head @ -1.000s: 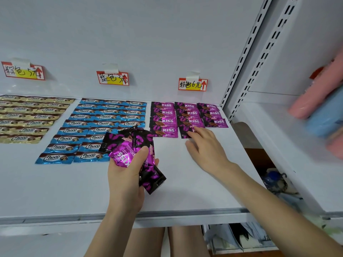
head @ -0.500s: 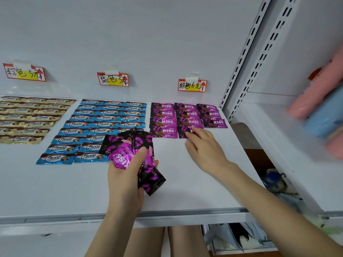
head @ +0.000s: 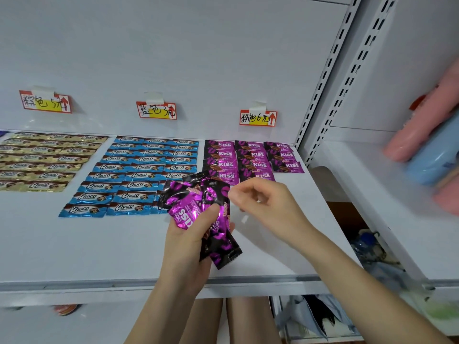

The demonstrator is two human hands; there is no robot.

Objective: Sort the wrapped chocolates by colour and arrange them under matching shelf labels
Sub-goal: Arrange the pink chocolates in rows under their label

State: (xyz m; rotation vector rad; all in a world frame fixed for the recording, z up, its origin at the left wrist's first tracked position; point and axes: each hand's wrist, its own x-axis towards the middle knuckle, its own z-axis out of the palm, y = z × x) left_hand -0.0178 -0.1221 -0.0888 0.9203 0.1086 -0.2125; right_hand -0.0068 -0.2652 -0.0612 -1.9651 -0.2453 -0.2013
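Sorting wrapped chocolates on a white shelf [head: 99, 249]
Gold chocolates [head: 47, 161] in rows at left; blue chocolates [head: 139, 170] in rows at middle; purple chocolates [head: 250, 157] in rows at right; left hand [head: 186, 244] over the shelf front, thumb and fingers clasped round a bunch of purple wrappers [head: 196, 199]; right hand [head: 268, 204], fingers curled at the bunch's upper edge, too blurred to tell whether pinching; three labels [head: 156, 111] on the back wall, one above each block

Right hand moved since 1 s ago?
Yes. The right hand has left the purple KISS rows and drawn back leftward, toward the person, up to the bunch of wrappers in the left hand.
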